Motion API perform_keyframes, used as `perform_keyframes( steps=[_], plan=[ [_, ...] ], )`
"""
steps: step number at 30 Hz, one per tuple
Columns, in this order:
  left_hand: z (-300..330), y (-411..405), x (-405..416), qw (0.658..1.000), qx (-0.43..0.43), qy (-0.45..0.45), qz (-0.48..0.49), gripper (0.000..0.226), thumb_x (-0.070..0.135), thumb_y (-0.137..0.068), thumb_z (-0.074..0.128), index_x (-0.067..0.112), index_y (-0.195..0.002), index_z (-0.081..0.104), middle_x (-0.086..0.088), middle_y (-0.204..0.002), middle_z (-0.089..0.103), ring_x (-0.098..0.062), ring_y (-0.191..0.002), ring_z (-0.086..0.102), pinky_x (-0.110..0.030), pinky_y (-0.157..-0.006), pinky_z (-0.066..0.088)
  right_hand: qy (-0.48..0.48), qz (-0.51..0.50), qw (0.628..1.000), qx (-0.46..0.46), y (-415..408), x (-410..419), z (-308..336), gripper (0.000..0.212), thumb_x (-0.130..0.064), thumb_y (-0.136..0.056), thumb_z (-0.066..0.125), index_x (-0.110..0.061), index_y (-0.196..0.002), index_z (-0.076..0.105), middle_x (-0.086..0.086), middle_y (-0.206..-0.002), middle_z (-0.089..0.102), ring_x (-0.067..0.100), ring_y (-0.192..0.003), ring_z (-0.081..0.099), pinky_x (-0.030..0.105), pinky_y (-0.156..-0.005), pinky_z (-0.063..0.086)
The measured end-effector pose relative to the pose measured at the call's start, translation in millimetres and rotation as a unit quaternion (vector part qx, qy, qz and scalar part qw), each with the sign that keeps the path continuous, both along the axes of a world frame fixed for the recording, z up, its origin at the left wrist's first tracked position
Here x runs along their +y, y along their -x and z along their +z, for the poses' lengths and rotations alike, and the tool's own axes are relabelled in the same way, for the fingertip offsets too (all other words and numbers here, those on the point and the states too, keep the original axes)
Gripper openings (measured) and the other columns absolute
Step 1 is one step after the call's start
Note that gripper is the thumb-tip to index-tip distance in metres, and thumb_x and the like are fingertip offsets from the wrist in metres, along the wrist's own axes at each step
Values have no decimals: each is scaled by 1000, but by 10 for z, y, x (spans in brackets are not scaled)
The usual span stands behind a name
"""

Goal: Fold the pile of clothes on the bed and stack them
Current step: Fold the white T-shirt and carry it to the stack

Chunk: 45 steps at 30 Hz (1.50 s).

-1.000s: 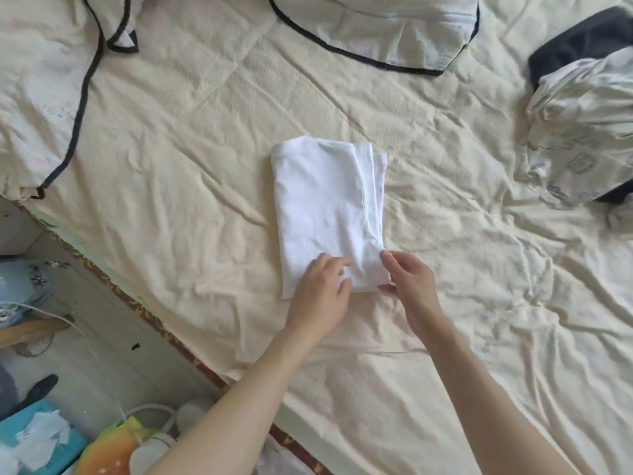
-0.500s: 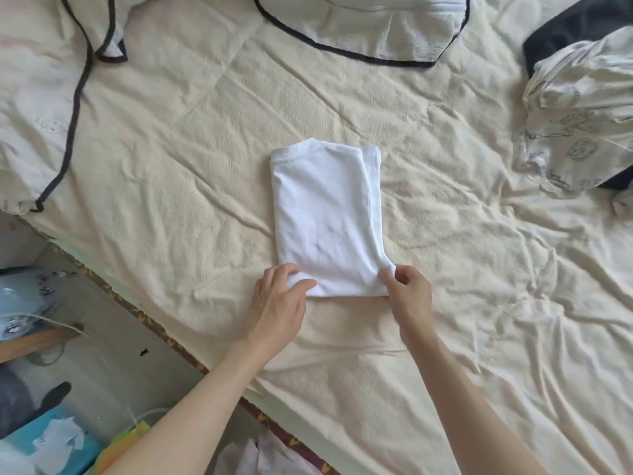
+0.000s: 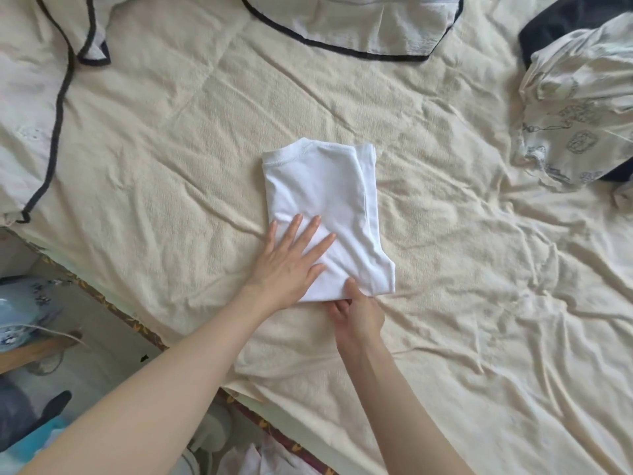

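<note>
From my remote feed, the right hand (image 3: 356, 311) has its fingers tucked beneath the white shirt (image 3: 322, 200), out of sight. The patterned garment (image 3: 579, 125) and dark cloth (image 3: 561, 25) run off the right edge.

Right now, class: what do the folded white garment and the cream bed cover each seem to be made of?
White garment: probably soft cotton knit, matte; ribbed, stitched neckline, limp folds.
Bed cover: looks like nubbly woven or terry-like cloth, matte; pebbled surface and creases. Exact fibre cannot be told.
</note>
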<state>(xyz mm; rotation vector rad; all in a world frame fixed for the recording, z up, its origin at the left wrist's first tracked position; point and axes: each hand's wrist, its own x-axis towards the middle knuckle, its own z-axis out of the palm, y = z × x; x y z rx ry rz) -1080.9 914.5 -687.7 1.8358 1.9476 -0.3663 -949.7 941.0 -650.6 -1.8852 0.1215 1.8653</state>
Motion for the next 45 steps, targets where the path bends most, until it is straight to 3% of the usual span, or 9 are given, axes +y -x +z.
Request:
perform_keyframes(
  steps=[4, 8, 11, 19, 23, 30, 34, 38, 45],
  plan=[
    [151, 36, 104, 996, -39, -62, 48, 52, 37, -100, 35, 23, -149, 25, -4, -159, 12, -29, -146, 3, -57, -113, -4, -62, 80, 992, -79, -433, 96, 67, 4, -9, -90, 62, -9, -88, 66, -3, -71, 70, 11, -67, 70, 22, -57, 56],
    [218, 94, 328, 972, -96, -158, 144, 47, 19, -93, 56, 8, -138, 46, -16, -148, 38, -35, -139, 31, -54, -111, 22, -199, 288, 909, -228, -1077, 366, 148, 10, -13, -87, 64, -10, -78, 65, 11, -77, 68, 18, -75, 64, 36, -69, 57],
    [185, 71, 492, 930, -210, -106, 281, 51, 25, -95, 53, 9, -141, 39, -12, -143, 42, -29, -131, 38, -36, -105, 30, -246, 365, 861, -255, -1354, 507, 134, 11, -14, -87, 64, -13, -76, 63, 18, -84, 68, 16, -73, 60, 42, -74, 51],
    [142, 140, 870, 874, -275, -4, 401, 36, 26, -93, 58, 8, -124, 58, -8, -121, 60, -25, -115, 53, -28, -94, 36, -85, 120, 987, -65, -1332, 501, -140, 13, -10, -93, 55, -14, -96, 67, -4, -83, 68, 10, -72, 64, 23, -57, 48],
    [205, 162, 934, 844, -331, 51, 418, 10, 19, -93, 57, 13, -86, 61, -2, -86, 60, -24, -89, 57, -33, -78, 42, -57, 122, 989, -57, -1318, 402, -155, 16, -12, -93, 55, -8, -105, 63, 4, -91, 60, 23, -81, 54, 33, -61, 37],
    [550, 57, 552, 861, -311, 4, 402, 16, 21, -95, 54, 12, -107, 58, 0, -100, 57, -19, -93, 51, -27, -76, 33, -109, 137, 976, -128, -1272, 315, 201, 8, -7, -92, 51, -11, -90, 57, 4, -81, 58, 16, -65, 55, 27, -52, 41],
    [997, -8, 77, 798, -380, 1, 468, 9, 17, -93, 57, 14, -101, 58, -5, -96, 61, -25, -92, 57, -40, -85, 45, -151, 178, 960, -152, -1366, 99, 605, 8, -9, -90, 54, -12, -87, 61, 5, -86, 66, 19, -72, 60, 33, -66, 46],
    [1400, -61, -450, 754, -417, 36, 507, 1, 17, -93, 58, 18, -93, 59, -13, -93, 61, -26, -79, 59, -38, -71, 46, -188, 212, 949, -135, -1520, -349, 1001, 7, -11, -91, 56, -11, -91, 64, 8, -87, 70, 18, -75, 66, 39, -69, 52],
    [2167, -468, -1164, 794, -440, 52, 416, 13, 23, -94, 56, 15, -103, 60, -11, -90, 60, -27, -78, 56, -39, -69, 45, -218, 141, 952, -160, -1946, -1445, 1740, 7, -16, -92, 58, -18, -94, 65, 1, -87, 71, 13, -76, 70, 30, -61, 56]
  ],
)
